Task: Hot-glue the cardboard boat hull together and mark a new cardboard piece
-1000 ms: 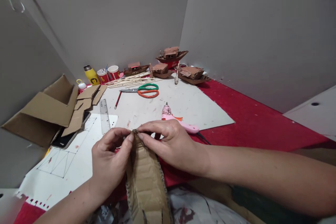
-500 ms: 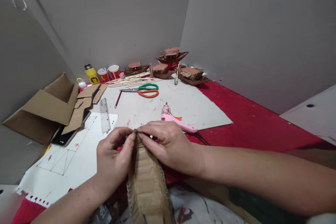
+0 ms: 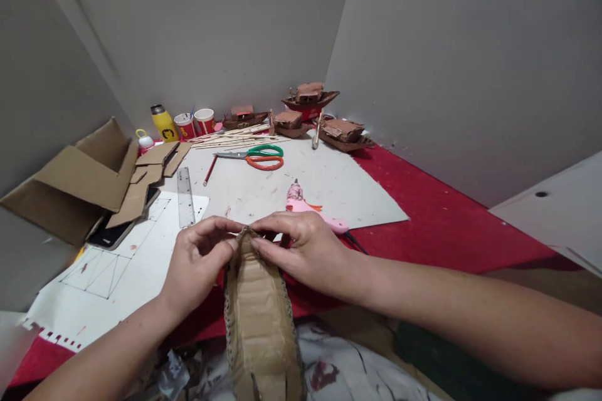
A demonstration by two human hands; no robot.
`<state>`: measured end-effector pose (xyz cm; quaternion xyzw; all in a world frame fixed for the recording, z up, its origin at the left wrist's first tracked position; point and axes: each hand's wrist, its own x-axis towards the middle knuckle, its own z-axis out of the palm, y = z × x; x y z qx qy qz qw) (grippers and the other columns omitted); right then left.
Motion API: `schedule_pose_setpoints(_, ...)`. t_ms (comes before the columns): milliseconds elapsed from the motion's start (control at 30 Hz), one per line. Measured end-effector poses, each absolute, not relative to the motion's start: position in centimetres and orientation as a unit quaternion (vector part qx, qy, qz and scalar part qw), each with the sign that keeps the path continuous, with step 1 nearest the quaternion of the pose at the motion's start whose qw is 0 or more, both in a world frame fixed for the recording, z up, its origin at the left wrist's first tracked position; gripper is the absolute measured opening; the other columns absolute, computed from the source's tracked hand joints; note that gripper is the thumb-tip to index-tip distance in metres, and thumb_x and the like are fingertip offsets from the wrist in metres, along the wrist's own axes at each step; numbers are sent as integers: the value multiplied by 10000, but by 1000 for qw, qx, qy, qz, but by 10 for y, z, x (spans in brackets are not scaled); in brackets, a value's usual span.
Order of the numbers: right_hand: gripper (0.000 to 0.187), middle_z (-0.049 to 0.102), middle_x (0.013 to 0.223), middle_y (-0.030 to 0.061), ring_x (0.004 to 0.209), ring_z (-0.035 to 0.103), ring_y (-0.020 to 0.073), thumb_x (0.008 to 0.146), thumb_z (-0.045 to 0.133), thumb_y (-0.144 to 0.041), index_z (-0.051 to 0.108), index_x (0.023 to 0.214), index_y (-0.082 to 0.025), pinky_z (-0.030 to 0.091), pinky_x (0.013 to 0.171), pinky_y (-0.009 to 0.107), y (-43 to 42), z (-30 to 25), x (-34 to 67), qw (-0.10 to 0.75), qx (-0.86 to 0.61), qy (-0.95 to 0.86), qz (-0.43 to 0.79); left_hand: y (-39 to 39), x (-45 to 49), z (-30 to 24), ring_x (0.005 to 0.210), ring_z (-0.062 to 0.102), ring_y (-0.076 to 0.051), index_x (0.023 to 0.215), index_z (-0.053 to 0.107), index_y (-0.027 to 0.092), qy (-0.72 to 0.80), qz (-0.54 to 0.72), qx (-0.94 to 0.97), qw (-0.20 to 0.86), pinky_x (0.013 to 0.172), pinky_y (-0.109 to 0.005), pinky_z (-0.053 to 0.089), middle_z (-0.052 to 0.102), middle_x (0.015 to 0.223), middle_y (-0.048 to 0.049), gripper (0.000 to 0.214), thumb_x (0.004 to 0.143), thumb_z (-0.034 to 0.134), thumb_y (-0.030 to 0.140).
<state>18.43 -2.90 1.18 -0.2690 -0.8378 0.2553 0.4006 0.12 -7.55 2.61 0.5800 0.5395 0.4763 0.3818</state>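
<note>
A long piece of bent corrugated cardboard (image 3: 261, 313), shaped like a boat hull with raised side edges, points away from me above my lap. My left hand (image 3: 200, 260) pinches its narrow far tip from the left, thumb on the inner side. From the right, my right hand (image 3: 305, 250) grips the same tip between thumb and fingers. Just beyond my right hand lies a pink glue gun (image 3: 297, 200), partly hidden by that hand.
Scissors (image 3: 263, 157), a pencil (image 3: 210, 170) and a clear ruler (image 3: 185, 197) lie on grey board. Left are an open cardboard box (image 3: 79, 175), cardboard scraps (image 3: 132, 197) and a drawn sheet (image 3: 51, 313). Behind stand model boats (image 3: 343, 133), thin sticks (image 3: 230, 140), paper cups (image 3: 204, 125) and a yellow bottle (image 3: 164, 124).
The hull's far tip now shows more between my hands, and my left thumb has drawn back a little to the left. The camera view has shifted slightly.
</note>
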Motion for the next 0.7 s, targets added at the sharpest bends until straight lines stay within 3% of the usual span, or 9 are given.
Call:
schedule_pose_setpoints(167, 193, 753, 834, 92, 739, 698, 174, 852, 576, -131, 745, 942, -113, 520, 674, 270, -29, 8, 185, 382, -275, -844, 256, -73, 4, 24, 616, 597, -135, 768, 698, 167, 562, 456, 572, 387, 571, -219, 488, 696, 678, -3, 97, 689, 657, 207)
schedule_pose_setpoints(500, 203, 756, 906, 79, 798, 695, 176, 832, 600, -165, 726, 986, -125, 509, 744, 279, -31, 14, 184, 373, -323, -820, 291, -73, 3, 25, 594, 539, -81, 792, 629, 168, 538, 485, 516, 456, 569, -173, 435, 618, 662, 41, 128, 706, 707, 220)
schedule_pose_setpoints(700, 142, 724, 824, 22, 777, 657, 162, 822, 583, -175, 707, 890, -164, 493, 687, 252, -28, 20, 182, 276, -334, -802, 411, -66, -7, 23, 665, 545, -94, 843, 646, 168, 535, 507, 486, 469, 602, -185, 437, 636, 748, 17, 169, 757, 711, 297)
